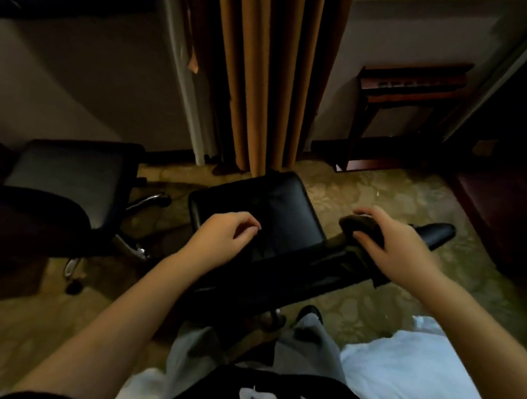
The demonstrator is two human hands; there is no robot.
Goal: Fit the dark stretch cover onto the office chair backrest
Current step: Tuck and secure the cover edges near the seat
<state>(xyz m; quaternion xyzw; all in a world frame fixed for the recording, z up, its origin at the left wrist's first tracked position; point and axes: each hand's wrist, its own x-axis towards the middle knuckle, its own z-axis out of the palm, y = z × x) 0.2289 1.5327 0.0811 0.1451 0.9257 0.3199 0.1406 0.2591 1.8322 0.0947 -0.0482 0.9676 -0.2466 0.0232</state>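
The right hand (394,245) grips the bunched dark stretch cover (361,228) on the top edge of the backrest (281,269). The left hand (224,239) is curled near that edge; I cannot tell whether it holds fabric. A second chair (72,176) crowds the left, white bedding (415,377) lies to the right, and a curtain (269,70) hangs ahead.
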